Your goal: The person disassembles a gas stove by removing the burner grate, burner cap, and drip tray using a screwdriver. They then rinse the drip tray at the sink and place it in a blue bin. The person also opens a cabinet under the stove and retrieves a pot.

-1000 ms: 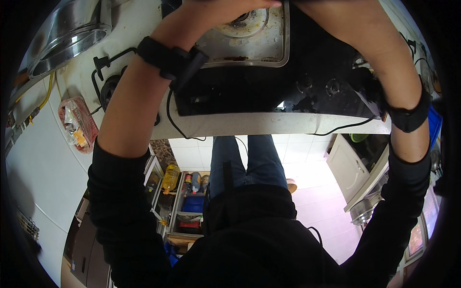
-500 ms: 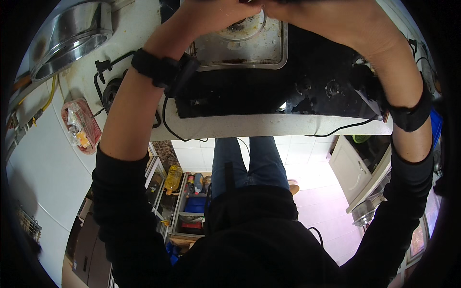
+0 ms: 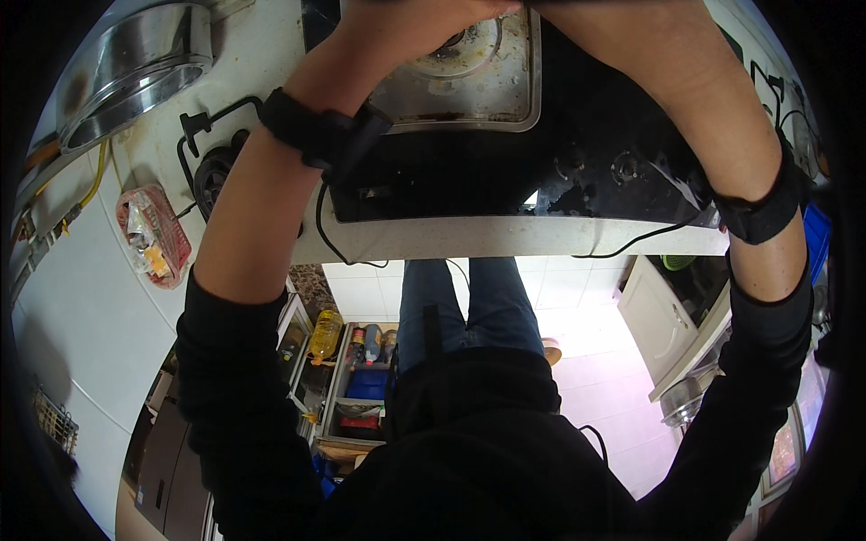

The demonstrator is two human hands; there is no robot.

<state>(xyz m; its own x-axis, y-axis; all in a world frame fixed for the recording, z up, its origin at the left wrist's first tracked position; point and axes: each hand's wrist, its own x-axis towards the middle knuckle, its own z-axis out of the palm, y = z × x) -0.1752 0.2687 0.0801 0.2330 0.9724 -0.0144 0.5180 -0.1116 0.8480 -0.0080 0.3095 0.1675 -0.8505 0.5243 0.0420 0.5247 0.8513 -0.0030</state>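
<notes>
Grip, left: one bare left hand, seen by me through the head camera at the upper edge, reaching in over a square, brown-stained stainless-steel tray; I cannot tell whether its fingers are spread, pressed together or pinching something, since the edge cuts them off. Grip, right: one bare right hand, mostly beyond that same edge, just right of the tray; its state I likewise cannot tell. Tray location: upper middle of my view, set in a glossy black glass cooktop, with a round, grimy metal burner plate inside its rim. Wrist fittings: one black fabric strap with a dark boxy device on the left; one black strap on the right. Support: one pale, long desk beneath the cooktop. Desk, far left: one shiny, round stainless-steel pot. Left of the left forearm: one red-and-white basket containing clear plastic packaging. Below, left of the legs in blue denim jeans: one yellow, clear-plastic bottle. Below, right: one white panelled cabinet door, swung outward.
</notes>
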